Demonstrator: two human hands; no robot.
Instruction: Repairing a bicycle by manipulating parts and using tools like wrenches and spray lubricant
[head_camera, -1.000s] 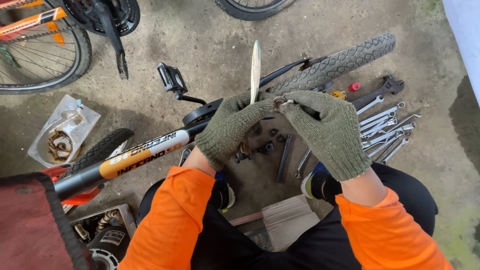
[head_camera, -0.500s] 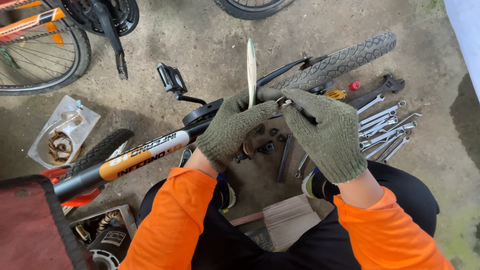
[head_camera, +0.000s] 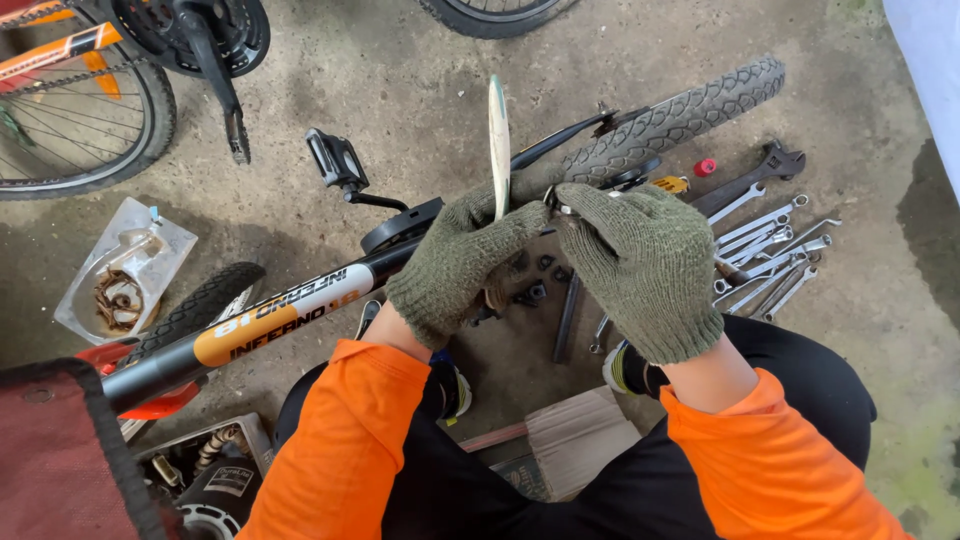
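Observation:
Both my hands wear olive knitted gloves and meet in front of me. My left hand (head_camera: 455, 265) grips a thin flat pale stick (head_camera: 498, 145) that stands upright above the fingers. My right hand (head_camera: 640, 265) pinches a small metal part (head_camera: 557, 203) right beside the stick; what the part is I cannot tell. Under my hands lies a bicycle on its side, with a black and orange frame tube (head_camera: 250, 325), a pedal (head_camera: 335, 160) and a knobby tyre (head_camera: 670, 125).
Several wrenches (head_camera: 770, 250) and an adjustable spanner (head_camera: 755, 175) lie on the concrete at the right. Small black parts (head_camera: 535, 290) sit below my hands. A plastic bag with rusty parts (head_camera: 120, 290) lies left. Another bicycle's wheel and crank (head_camera: 205, 40) stand top left.
My hands have shifted slightly; the stick stays upright in the left hand and the right hand stays at its base.

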